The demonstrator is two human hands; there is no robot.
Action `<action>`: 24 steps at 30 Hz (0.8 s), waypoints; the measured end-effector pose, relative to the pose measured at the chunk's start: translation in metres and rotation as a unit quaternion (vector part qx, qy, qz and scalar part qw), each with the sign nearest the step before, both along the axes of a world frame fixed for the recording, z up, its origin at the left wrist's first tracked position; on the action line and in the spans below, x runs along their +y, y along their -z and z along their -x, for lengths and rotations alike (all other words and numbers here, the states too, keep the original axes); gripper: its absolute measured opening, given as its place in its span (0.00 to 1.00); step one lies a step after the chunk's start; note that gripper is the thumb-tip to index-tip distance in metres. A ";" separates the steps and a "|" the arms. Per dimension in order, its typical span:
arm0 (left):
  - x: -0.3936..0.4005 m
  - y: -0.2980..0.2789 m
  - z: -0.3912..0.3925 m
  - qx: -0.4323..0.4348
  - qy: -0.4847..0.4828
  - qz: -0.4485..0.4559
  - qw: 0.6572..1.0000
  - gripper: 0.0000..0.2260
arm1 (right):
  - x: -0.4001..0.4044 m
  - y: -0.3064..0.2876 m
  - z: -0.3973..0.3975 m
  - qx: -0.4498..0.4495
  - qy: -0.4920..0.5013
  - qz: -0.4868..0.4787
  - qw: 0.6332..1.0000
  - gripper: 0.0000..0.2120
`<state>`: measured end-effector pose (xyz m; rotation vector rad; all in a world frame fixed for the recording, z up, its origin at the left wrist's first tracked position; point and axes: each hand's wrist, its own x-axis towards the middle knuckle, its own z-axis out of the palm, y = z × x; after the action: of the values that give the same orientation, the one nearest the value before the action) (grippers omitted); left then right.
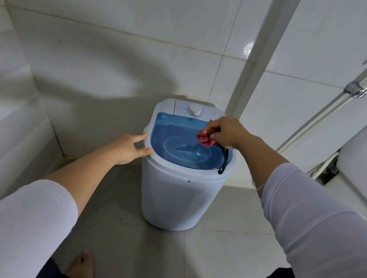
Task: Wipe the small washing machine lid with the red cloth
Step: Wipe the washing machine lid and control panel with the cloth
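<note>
A small white washing machine stands on the tiled floor in a corner. Its translucent blue lid is closed, and a white basket shows through it. My right hand is shut on a bunched red cloth that rests on the right part of the lid. A dark strap hangs from the cloth across the lid's right edge. With its fingers spread, my left hand presses flat against the machine's white left rim and holds nothing.
A white dial sits on the control panel behind the lid. Tiled walls close in behind and on the left. A metal hose and bracket run along the right wall, above a white fixture. My bare feet stand on the floor.
</note>
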<state>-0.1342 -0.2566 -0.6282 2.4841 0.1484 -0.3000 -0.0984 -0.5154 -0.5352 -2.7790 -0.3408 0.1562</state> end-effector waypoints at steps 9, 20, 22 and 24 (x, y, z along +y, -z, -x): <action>0.009 -0.011 -0.037 -0.036 -0.034 0.041 0.998 0.26 | 0.083 0.008 -0.005 0.004 -0.142 0.044 0.989 0.16; 0.007 0.001 -0.051 -0.062 -0.018 0.063 0.996 0.25 | 0.100 0.015 0.002 0.028 -0.203 0.137 0.969 0.16; 0.006 0.002 -0.054 -0.072 -0.015 0.040 0.996 0.25 | 0.096 0.015 0.006 0.034 -0.217 0.143 0.965 0.16; 0.005 0.004 -0.055 -0.075 -0.018 0.017 0.997 0.23 | 0.093 0.015 0.009 0.039 -0.224 0.141 0.964 0.16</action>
<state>-0.0789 -0.2515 -0.6325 2.4555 0.1235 -0.1007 -0.1078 -0.4228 -0.5498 -2.9097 -0.9962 0.4512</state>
